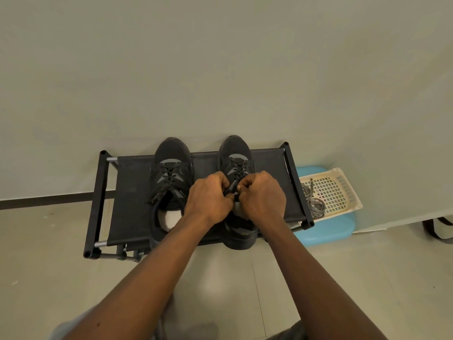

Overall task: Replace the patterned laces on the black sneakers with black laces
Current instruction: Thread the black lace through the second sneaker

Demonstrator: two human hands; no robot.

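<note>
Two black sneakers stand side by side on a black shoe rack [132,192], toes toward the wall. The left sneaker [171,168] carries a black lace, its ends loose over the side. Over the tongue of the right sneaker [235,153], my left hand [208,197] and my right hand [262,195] meet, fingers curled, each pinching the black lace [232,188] of that shoe. The lower eyelets are hidden by my hands. Black-and-white patterned laces [313,202] lie coiled in a cream basket.
The cream plastic basket [335,190] sits on a light blue stool [326,231] right of the rack. The rack stands against a pale wall on a tiled floor. A bag strap [438,229] shows at the far right edge.
</note>
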